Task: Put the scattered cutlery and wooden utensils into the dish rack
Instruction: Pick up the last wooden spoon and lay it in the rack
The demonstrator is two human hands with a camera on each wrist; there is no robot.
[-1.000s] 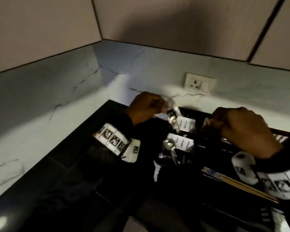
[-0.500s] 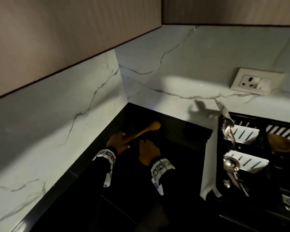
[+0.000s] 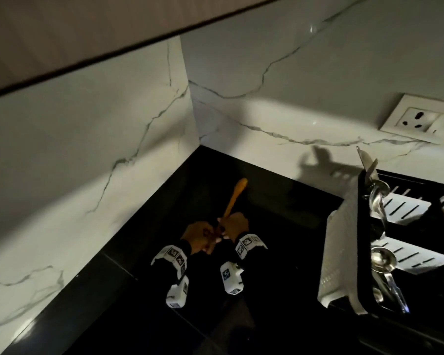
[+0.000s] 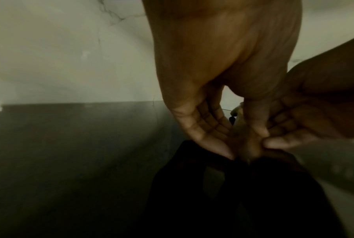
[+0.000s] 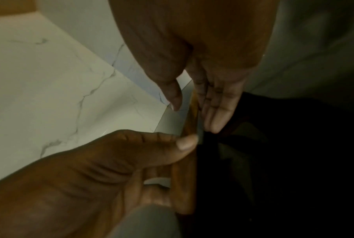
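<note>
A wooden utensil (image 3: 235,198) lies over the black counter in the corner, its rounded end pointing at the back wall. My left hand (image 3: 210,242) grips its near end, thumb on top (image 5: 184,143) and fingers underneath. My right hand (image 3: 224,226) meets it just ahead. Its fingers (image 5: 214,112) lie straight along the utensil's handle (image 5: 193,103), and its thumb stands a little apart on the other side. In the left wrist view my left hand (image 4: 243,145) pinches the wood. The dish rack (image 3: 362,226) stands at the right, holding several metal spoons (image 3: 382,257).
White marble walls close the corner on the left and at the back. A socket (image 3: 420,119) sits on the back wall above the rack. A white mat (image 3: 341,252) hangs over the rack's left side. Bare black counter (image 3: 280,213) lies between my hands and the rack.
Both hands left the rack and went to the corner on the left. The left hand took hold of the wooden utensil, its far end swung toward the back wall, and the right hand joined.
</note>
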